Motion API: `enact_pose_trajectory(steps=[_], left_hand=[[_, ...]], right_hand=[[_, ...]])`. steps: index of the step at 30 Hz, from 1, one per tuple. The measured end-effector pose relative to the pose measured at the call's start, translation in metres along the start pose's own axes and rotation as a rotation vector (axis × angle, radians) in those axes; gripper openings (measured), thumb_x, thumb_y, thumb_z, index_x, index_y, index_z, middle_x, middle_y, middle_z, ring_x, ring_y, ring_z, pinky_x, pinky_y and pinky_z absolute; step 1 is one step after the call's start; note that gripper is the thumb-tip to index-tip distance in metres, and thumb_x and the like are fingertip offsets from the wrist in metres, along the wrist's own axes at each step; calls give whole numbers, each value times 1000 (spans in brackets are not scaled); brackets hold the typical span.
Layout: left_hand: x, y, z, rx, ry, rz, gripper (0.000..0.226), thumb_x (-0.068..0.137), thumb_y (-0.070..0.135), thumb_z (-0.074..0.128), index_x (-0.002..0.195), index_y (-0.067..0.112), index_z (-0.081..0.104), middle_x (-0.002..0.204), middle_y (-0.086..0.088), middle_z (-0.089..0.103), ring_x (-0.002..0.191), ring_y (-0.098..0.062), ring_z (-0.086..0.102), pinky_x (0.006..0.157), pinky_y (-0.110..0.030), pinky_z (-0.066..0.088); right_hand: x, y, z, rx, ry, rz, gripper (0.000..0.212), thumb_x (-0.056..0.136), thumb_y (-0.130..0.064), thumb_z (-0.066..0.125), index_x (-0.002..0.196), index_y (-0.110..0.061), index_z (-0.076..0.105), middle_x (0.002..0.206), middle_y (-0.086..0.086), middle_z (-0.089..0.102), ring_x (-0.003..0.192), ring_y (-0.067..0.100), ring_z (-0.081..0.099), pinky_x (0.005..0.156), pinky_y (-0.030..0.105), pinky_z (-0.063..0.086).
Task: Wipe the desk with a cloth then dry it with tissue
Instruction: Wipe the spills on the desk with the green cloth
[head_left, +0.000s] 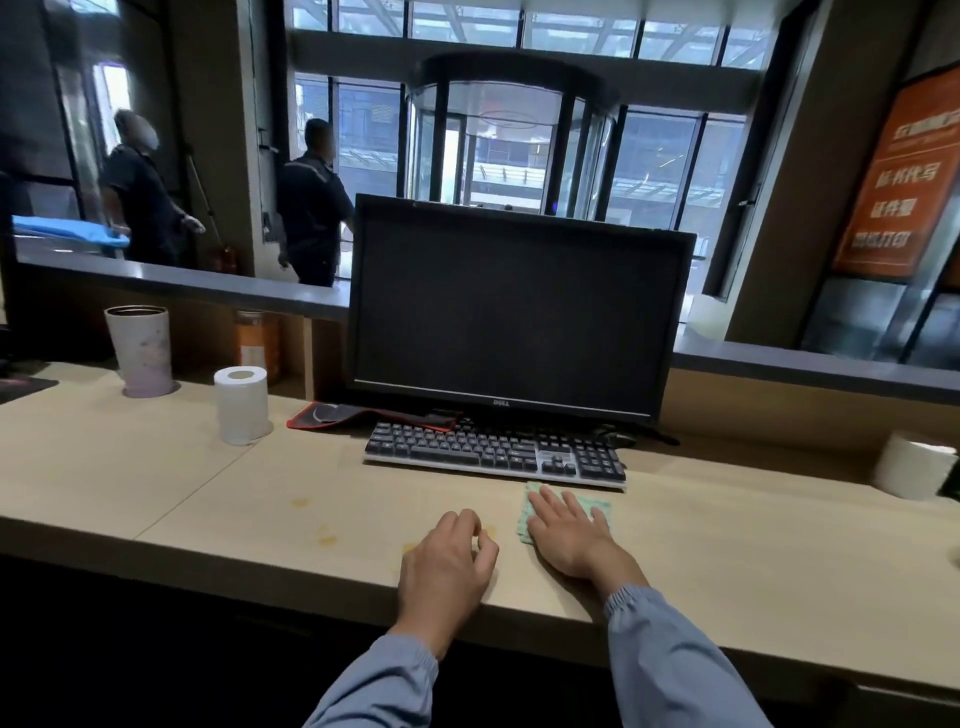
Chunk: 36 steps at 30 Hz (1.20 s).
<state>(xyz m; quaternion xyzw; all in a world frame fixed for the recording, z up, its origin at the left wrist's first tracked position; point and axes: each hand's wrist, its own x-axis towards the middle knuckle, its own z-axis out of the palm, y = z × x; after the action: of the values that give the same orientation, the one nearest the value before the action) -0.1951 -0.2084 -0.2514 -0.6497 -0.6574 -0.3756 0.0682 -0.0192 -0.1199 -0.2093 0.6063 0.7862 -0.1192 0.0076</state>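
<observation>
Presses cloth (597, 506) flat under straight-fingered right hand (569, 535) just before keyboard (493, 452); left hand (449, 558) beside, loosely curled, empty. Risks wetting keys if swept toward keyboard.

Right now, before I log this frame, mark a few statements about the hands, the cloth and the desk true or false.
1. The right hand lies flat on the green cloth. True.
2. The cloth lies on top of the keyboard. False: it lies on the desk, just in front of the keyboard.
3. The left hand grips a tissue roll. False: it rests on the desk and holds nothing; the tissue roll stands upright, left of the keyboard.
4. Yellowish stains show on the desk left of the left hand. True.
5. The monitor screen is dark. True.
</observation>
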Motion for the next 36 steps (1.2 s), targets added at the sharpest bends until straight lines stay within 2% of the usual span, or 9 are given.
enact_pose_trajectory(steps=[3,12,18,20,24,27,32,36], left_hand=[[0,-4,6,12,45,23,12,88,31,69,86,25,58,71,9,52,53,-18,52,49,-26,33],[-1,-3,9,9,92,52,12,86,27,70,83,23,58,70,8,51,51,-18,50,47,-27,28],[-1,-4,6,-45,118,59,15,90,35,50,82,24,56,69,9,48,49,-16,48,46,-25,28],[-2,-6,7,-45,130,54,16,91,36,48,83,25,55,69,9,48,50,-15,47,45,-26,31],[-2,-10,12,-68,95,21,11,92,31,60,85,25,54,72,10,48,53,-13,41,46,-27,37],[-1,-8,12,-64,87,24,12,91,29,63,85,24,54,73,10,50,54,-12,42,47,-27,37],[-1,-7,11,-60,90,26,11,90,30,61,84,23,55,73,8,50,55,-17,50,47,-28,37],[-2,-10,11,-86,71,17,13,91,26,63,85,23,53,73,7,49,56,-17,48,49,-28,38]], right_hand=[[-11,3,9,-16,-29,-29,59,109,-45,10,165,-33,-2,172,-10,-12,158,18,-15,124,53,-9],[17,9,4,-16,9,-20,59,108,-46,12,165,-35,2,173,-11,-8,158,17,-10,124,53,-6],[24,13,2,-23,16,-49,58,109,-46,13,165,-35,2,172,-12,-7,158,16,-9,125,51,-4],[21,26,-1,-28,22,-38,58,109,-47,13,165,-35,2,173,-11,-6,158,15,-8,126,50,-2],[18,48,-5,-16,32,63,58,109,-46,14,165,-35,2,173,-9,-5,159,17,-6,126,51,0],[19,33,-5,-6,12,104,58,109,-45,12,165,-34,0,173,-9,-10,158,19,-11,124,54,-6],[17,0,7,-43,1,-32,59,109,-46,11,165,-34,-1,172,-10,-10,158,19,-13,124,55,-7],[13,28,0,-24,-5,-36,58,110,-48,15,165,-35,2,173,-10,-6,159,17,-8,126,51,-1]])
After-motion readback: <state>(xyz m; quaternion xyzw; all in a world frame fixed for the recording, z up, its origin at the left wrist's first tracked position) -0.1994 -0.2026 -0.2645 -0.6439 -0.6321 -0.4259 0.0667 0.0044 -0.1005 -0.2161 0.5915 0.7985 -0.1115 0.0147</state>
